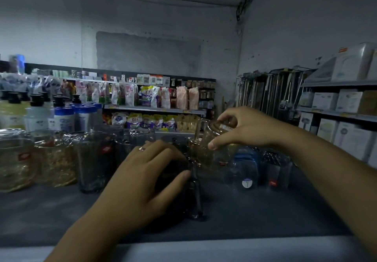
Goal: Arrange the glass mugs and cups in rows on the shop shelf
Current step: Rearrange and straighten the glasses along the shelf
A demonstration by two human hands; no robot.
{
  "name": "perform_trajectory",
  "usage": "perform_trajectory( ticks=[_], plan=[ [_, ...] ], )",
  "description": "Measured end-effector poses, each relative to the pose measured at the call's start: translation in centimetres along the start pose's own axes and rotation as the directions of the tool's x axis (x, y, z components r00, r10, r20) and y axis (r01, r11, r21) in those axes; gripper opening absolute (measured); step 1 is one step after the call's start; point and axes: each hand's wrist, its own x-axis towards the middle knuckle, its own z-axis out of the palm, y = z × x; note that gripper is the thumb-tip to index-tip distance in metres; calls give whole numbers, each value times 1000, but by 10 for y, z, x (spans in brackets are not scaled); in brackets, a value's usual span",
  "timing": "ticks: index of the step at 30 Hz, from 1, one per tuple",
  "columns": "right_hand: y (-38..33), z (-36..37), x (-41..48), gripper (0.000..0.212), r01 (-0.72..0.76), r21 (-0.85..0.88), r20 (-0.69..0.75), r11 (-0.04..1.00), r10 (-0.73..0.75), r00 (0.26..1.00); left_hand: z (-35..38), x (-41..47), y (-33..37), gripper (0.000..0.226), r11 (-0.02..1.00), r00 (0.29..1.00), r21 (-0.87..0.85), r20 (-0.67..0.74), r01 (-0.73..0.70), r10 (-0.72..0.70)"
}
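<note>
On the grey shelf top [51, 210] my left hand [142, 178] wraps over a dark glass mug [193, 196] standing near the front; its handle shows to the right of my thumb. My right hand [244, 128] grips a clear amber-tinted glass mug [206, 137] by its upper part, held tilted just above the other glasses. Left of my hands stand an amber textured cup [55, 161], another amber cup [14, 163] and a tall dark glass [93, 161] with red stickers. More glasses [244, 172] stand to the right, partly hidden.
White and blue bottles [65, 117] crowd the left behind the glasses. Across the aisle, shelves hold packaged refill pouches [151, 96]. Boxed goods [346, 100] fill shelving on the right. The shelf's pale front edge [204, 249] runs along the bottom.
</note>
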Motion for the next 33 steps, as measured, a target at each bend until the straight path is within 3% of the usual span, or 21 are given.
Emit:
perform_trajectory(
  ticks=[10, 19, 24, 28, 33],
  plan=[
    [-17, 30, 15, 69, -31, -216, 156, 976, 66, 986, 0, -6, -2, 24, 1000, 1000, -6, -5, 16, -16],
    [-10, 48, 13, 76, -54, -261, 109, 964, 85, 990, 0, -6, 1, 24, 999, 999, 36, 49, 21, -23],
    [5, 65, -12, 72, -30, -207, -93, 978, 11, 996, 0, -7, 1, 24, 999, 998, 28, 52, 30, -31],
    [19, 92, -36, 49, 156, -155, -354, 975, -202, 913, 0, -7, 2, 23, 999, 999, 46, 37, 19, -21],
    [32, 107, -35, 37, 221, -196, -435, 955, -287, 854, -4, -8, 6, 26, 971, 996, 235, -82, 51, -32]
  ],
)
